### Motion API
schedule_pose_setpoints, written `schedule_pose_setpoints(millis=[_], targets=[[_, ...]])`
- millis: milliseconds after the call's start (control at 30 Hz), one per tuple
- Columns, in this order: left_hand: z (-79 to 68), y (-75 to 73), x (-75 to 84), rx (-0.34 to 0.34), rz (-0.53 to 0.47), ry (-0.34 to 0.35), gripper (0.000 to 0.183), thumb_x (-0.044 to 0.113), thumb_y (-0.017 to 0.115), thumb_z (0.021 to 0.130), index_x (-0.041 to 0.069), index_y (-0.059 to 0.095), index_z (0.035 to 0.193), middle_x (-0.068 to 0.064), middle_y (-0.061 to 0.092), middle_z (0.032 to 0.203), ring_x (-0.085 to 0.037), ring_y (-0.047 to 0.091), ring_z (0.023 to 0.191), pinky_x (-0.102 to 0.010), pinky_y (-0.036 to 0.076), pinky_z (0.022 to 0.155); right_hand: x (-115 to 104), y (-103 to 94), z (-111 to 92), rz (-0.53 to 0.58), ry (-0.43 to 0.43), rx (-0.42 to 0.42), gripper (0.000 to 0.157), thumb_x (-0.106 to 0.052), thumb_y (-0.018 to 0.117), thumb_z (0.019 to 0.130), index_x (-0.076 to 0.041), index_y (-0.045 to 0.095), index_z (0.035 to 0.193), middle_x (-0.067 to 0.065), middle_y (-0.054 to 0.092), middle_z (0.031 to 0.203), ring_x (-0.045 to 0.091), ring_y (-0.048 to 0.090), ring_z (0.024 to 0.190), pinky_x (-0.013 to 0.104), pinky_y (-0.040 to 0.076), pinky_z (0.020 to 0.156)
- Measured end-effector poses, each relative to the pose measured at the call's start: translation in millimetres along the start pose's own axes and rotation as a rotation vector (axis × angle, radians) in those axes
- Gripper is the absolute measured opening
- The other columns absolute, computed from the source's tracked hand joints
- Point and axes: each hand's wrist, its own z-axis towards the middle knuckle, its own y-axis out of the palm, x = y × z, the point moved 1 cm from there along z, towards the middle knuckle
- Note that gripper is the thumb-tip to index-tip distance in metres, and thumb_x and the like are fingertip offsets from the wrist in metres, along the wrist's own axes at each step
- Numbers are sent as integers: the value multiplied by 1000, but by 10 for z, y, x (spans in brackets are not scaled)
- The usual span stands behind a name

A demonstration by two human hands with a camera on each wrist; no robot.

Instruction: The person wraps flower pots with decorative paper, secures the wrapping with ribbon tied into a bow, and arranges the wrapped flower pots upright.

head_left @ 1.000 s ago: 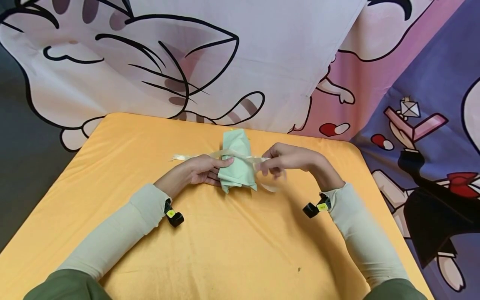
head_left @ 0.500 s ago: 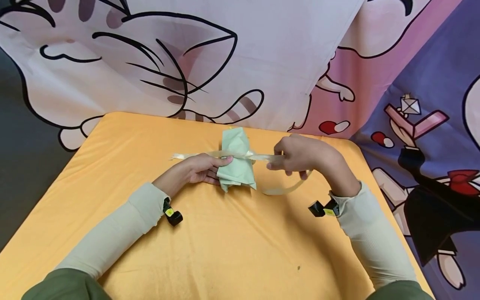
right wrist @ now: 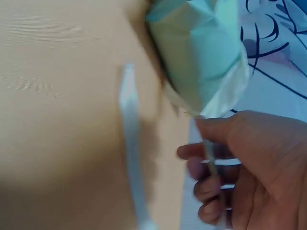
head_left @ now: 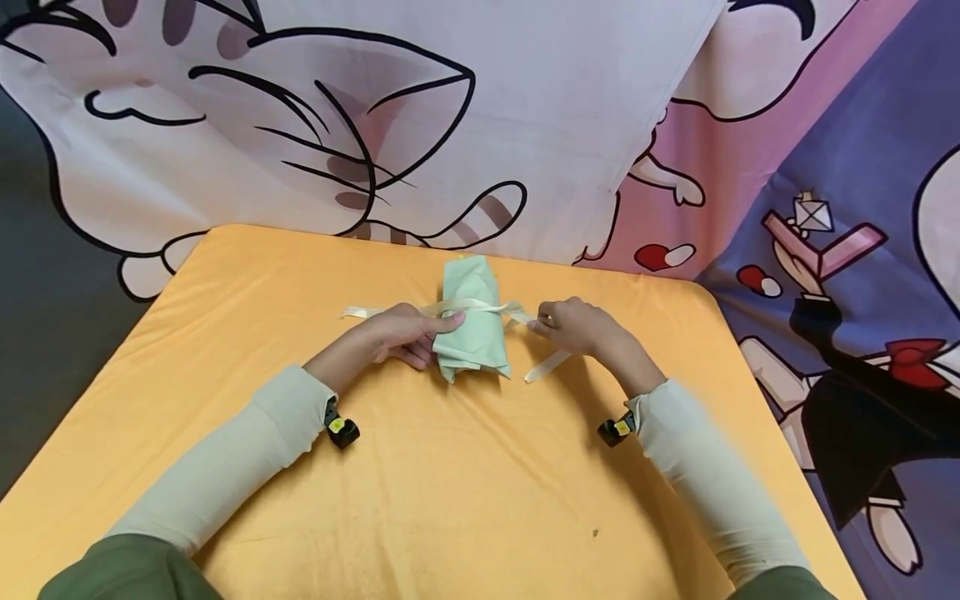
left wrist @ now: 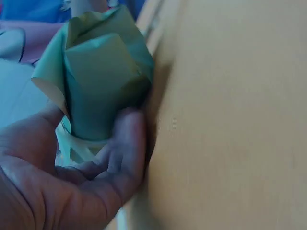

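Note:
A parcel wrapped in pale green paper (head_left: 471, 348) lies on the yellow-covered table, with a cream ribbon (head_left: 480, 307) running across its middle. My left hand (head_left: 401, 332) holds the parcel from the left, thumb on top and the other fingers low along its side. In the left wrist view, the folded paper end (left wrist: 103, 67) rises beyond my fingers. To the right of the parcel, my right hand (head_left: 577, 325) pinches the ribbon close to the paper. One loose ribbon tail (right wrist: 129, 129) hangs beside this hand in the right wrist view; another sticks out left behind my left hand.
The yellow tablecloth (head_left: 420, 492) spreads wide in front of both arms. Behind the table hangs a white cloth with a cartoon cat (head_left: 570, 125), and a blue and pink printed cloth (head_left: 840, 333) stands along the right side.
My right hand first drew the ribbon out to the right, then came back nearer the parcel and lower. The left hand stays on the parcel throughout.

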Motion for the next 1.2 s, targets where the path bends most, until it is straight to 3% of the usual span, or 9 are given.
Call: schedule_pose_setpoints(millis=[100, 200, 267, 400, 500, 600, 800, 1033, 1200], targets=[[-24, -36, -16, 173, 289, 106, 69, 77, 77, 95, 11, 55, 93, -3, 54, 85, -20, 53, 76, -31, 48, 69, 41, 112, 40, 81, -42, 48, 31, -35, 57, 120, -8, 73, 114, 4, 67, 86, 21, 59, 77, 42, 50, 77], [6, -63, -35, 285, 490, 248, 83, 80, 75, 94, 8, 53, 129, -14, 52, 122, -32, 49, 112, -44, 46, 94, 42, 169, 67, 132, -86, 102, 31, -30, 58, 119, -6, 72, 107, 3, 60, 80, 20, 54, 74, 38, 46, 74], [45, -89, -52, 275, 547, 338, 88, 77, 72, 98, 11, 44, 149, -16, 46, 143, -36, 40, 134, -54, 38, 113, 31, 191, 72, 153, -95, 118, 30, -27, 58, 119, -5, 72, 104, 2, 55, 77, 19, 51, 72, 36, 44, 73], [112, -148, -113, 154, 526, 434, 63, 62, 67, 109, 11, 47, 139, -12, 53, 126, -32, 46, 123, -50, 38, 111, 34, 265, 58, 202, -94, 109, 30, -25, 58, 120, -4, 71, 103, 0, 51, 76, 17, 47, 71, 34, 42, 72], [103, -188, -166, 94, 480, 432, 45, 55, 64, 114, 13, 47, 116, -4, 45, 95, -24, 45, 92, -39, 40, 87, 53, 332, 32, 236, -81, 108, 30, -26, 58, 120, -5, 70, 102, 0, 49, 75, 16, 46, 71, 35, 41, 73], [80, -211, -202, 94, 498, 430, 45, 56, 60, 116, 15, 48, 102, 2, 41, 84, -18, 40, 76, -33, 37, 74, 75, 373, -3, 258, -61, 134, 30, -28, 58, 120, -7, 70, 103, 0, 53, 76, 17, 49, 73, 35, 42, 74], [45, -235, -230, 127, 588, 422, 52, 67, 53, 114, 21, 65, 92, 3, 48, 80, -16, 48, 74, -33, 43, 74, 173, 449, -53, 249, -14, 160, 27, -27, 57, 120, -9, 71, 106, 3, 59, 78, 19, 52, 72, 34, 43, 72], [-16, -316, -287, 188, 639, 364, 70, 77, 54, 109, 23, 43, 67, 7, 39, 63, -14, 40, 60, -31, 39, 64, 326, 535, -122, 229, 39, 151, 29, -29, 54, 121, -12, 70, 104, 3, 59, 80, 18, 49, 71, 35, 42, 73], [-61, -367, -301, 167, 650, 326, 72, 77, 42, 113, 21, 51, 69, 5, 40, 65, -14, 41, 63, -33, 41, 66, 386, 540, -123, 208, 37, 190, 28, -30, 55, 121, -13, 68, 103, 3, 56, 77, 19, 48, 69, 35, 40, 71]])
